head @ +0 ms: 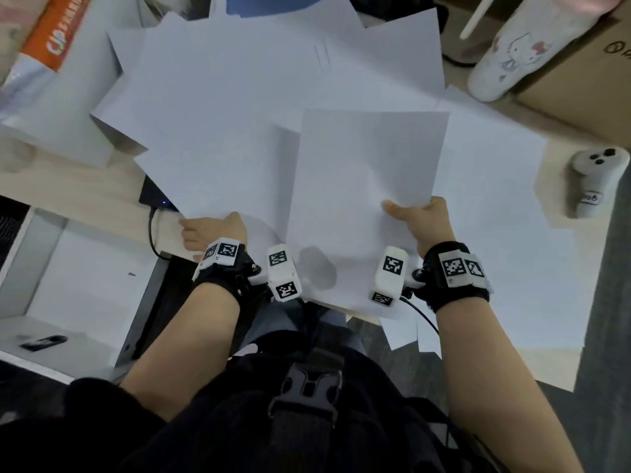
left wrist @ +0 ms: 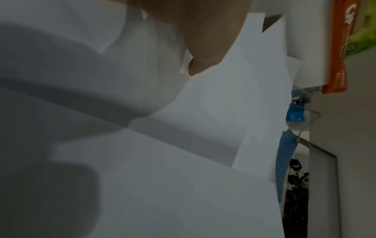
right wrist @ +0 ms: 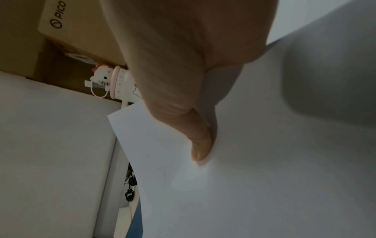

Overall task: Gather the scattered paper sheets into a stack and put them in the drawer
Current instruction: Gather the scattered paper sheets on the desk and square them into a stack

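Observation:
Several white paper sheets (head: pixel 222 114) lie overlapping across the desk. My right hand (head: pixel 416 216) pinches the topmost sheet (head: pixel 368 172) near its right edge. In the right wrist view its thumb (right wrist: pixel 200 145) presses on that sheet (right wrist: pixel 244 185), and the fingers are hidden under it. My left hand (head: pixel 211 230) grips the lower left corner of a large sheet at the desk's front edge. The left wrist view shows one fingertip (left wrist: pixel 195 67) on the paper (left wrist: pixel 183 193). An open white drawer (head: pixel 88 268) stands at the lower left, below the desk.
A small dark object (head: pixel 42 343) lies in the drawer. A black device (head: pixel 153 196) with a cable pokes out under the sheets. An orange-labelled packet (head: pixel 58 32) lies far left. A white cartoon bottle (head: pixel 512 52), a cardboard box (head: pixel 580 80) and a white controller (head: pixel 594 179) stand at the right.

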